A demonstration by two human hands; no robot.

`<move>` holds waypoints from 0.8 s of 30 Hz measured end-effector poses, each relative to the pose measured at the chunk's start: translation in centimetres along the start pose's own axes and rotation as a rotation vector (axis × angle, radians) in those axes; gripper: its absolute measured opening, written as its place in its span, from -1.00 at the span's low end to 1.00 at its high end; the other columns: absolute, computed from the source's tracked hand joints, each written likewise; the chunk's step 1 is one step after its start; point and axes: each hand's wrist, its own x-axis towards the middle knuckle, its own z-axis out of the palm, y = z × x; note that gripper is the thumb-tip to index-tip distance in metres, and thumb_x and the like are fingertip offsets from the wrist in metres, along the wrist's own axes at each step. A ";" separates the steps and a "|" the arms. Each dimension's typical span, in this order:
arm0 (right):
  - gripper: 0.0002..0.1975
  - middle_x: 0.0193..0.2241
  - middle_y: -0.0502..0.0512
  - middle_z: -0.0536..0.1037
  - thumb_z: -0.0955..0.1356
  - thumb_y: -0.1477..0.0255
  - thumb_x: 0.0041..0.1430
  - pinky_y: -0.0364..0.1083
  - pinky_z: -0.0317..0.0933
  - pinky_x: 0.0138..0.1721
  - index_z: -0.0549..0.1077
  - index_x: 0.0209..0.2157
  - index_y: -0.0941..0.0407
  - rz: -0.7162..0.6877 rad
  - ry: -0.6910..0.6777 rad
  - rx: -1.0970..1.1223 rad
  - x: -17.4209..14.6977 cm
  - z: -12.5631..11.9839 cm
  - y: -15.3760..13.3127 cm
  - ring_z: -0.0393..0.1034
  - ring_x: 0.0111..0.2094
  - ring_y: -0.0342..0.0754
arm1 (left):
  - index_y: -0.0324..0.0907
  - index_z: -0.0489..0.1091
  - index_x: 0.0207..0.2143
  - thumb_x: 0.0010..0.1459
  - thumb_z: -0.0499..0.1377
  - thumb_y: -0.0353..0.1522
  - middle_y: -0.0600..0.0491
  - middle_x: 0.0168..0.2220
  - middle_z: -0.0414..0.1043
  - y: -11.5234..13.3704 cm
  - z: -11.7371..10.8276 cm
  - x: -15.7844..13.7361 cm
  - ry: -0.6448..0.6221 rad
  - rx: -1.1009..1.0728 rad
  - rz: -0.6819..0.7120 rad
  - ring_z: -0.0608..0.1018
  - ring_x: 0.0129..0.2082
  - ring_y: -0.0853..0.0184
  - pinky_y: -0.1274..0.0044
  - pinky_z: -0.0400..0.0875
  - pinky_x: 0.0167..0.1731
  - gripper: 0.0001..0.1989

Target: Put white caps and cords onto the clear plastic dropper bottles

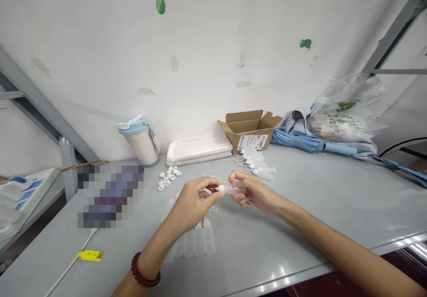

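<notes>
Above the grey table, both hands meet at a small translucent plastic bottle lying sideways in the air. My left hand pinches the white cap at one end, and the fingers of my right hand are closed round the bottle's body. Below and behind my left hand lie several similar bottles, partly hidden by it. Loose white caps sit in a small heap to the left. Further bottles with cords lie in a bunch beyond my right hand.
An open cardboard box stands by the wall beside a stack of white envelopes. Left of these is a tumbler. A blue umbrella and a plastic bag lie at right. A cable runs to a pixelated device.
</notes>
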 end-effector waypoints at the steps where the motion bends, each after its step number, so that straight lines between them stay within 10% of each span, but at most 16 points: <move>1: -0.91 -0.65 -0.16 0.01 0.21 0.40 0.11 -0.23 -0.22 -0.59 0.14 -0.43 0.08 -0.005 0.006 -0.003 0.0 0.0 -0.1 -0.15 -0.62 -0.22 | -0.17 0.44 -0.30 0.07 0.14 -0.21 0.01 -0.31 0.47 0.0 0.0 0.0 -0.002 0.001 -0.013 0.47 -0.43 0.35 0.55 0.40 -0.42 -0.76; 7: -0.90 -0.65 -0.17 0.01 0.20 0.40 0.13 -0.23 -0.20 -0.59 0.15 -0.44 0.08 -0.024 0.009 -0.041 -0.1 -0.1 -0.1 -0.16 -0.63 -0.22 | -0.22 0.36 -0.54 0.18 -0.01 -0.12 0.08 -0.63 0.34 -0.1 0.2 0.0 -0.092 0.015 -0.103 0.42 -0.59 0.39 0.57 0.34 -0.54 -0.59; 24: -0.93 -0.65 -0.17 -0.02 0.18 0.43 0.14 -0.22 -0.22 -0.59 0.15 -0.42 0.08 -0.046 -0.015 -0.056 -0.2 -0.1 -0.2 -0.20 -0.62 -0.22 | -0.18 0.42 -0.33 0.11 0.12 -0.24 0.06 -0.38 0.44 -0.1 0.6 0.0 -0.043 -0.030 -0.023 0.45 -0.47 0.40 0.60 0.36 -0.44 -0.79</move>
